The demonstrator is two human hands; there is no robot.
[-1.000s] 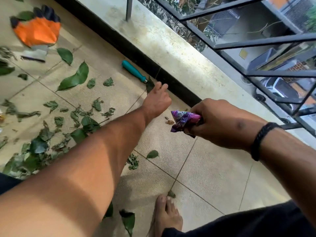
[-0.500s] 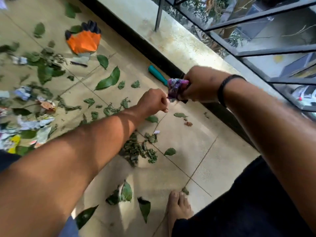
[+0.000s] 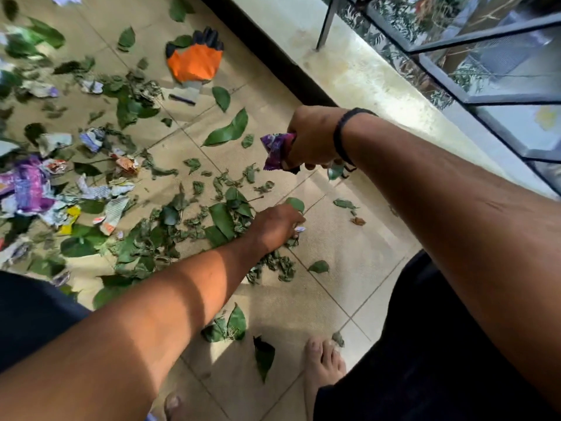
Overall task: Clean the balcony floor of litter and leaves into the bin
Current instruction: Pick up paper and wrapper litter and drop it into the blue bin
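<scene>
The right hand (image 3: 312, 138) clutches a purple wrapper (image 3: 277, 150), stowing it to free the other. Below it, the left hand (image 3: 277, 226) pinches a paper scrap amid leaves (image 3: 223, 220). No bin shows.

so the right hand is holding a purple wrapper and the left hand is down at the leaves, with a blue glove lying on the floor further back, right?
Nearly. The glove is orange with dark fingertips, not blue; the head view shows it lying on the tiles further back. The rest holds: the right hand has a purple wrapper in its grip, and the left hand is down at the leaves.
</scene>
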